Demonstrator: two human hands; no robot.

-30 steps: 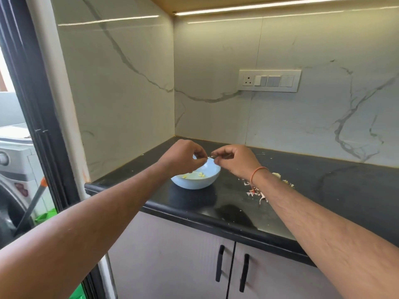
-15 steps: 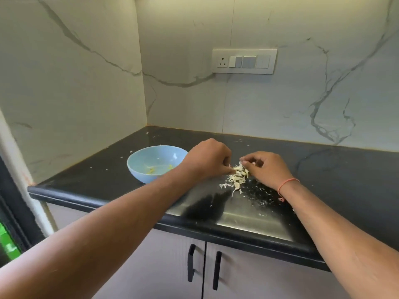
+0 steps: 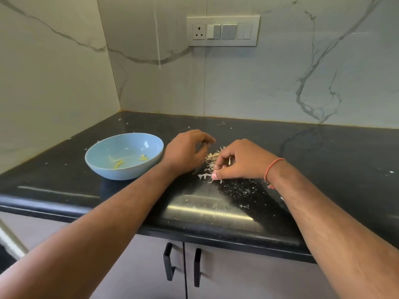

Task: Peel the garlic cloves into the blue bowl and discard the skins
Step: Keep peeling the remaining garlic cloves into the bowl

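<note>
A light blue bowl (image 3: pixel 124 155) stands on the black counter (image 3: pixel 323 152) at the left, with a few pale yellow peeled garlic pieces (image 3: pixel 118 164) inside. Just right of the bowl a pile of papery garlic skins (image 3: pixel 210 157) lies between my hands. My left hand (image 3: pixel 186 152) hovers at the pile's left side, fingers loosely curled, and I see nothing held in them. My right hand (image 3: pixel 239 162) lies over the pile's right side. Its fingers are curled round some skins and its thumb tip presses on the counter.
Small skin flakes (image 3: pixel 241 189) are scattered over the counter in front of the right hand. Marble walls close the counter at the back and left, with a switch panel (image 3: pixel 222 31) on the back wall. Cabinet doors with black handles (image 3: pixel 168 264) lie below the front edge.
The view turned right and down. Both hands left the bowl and came to the skin pile. The right hand has now drawn nearer over the skins, and the left hand has loosened.
</note>
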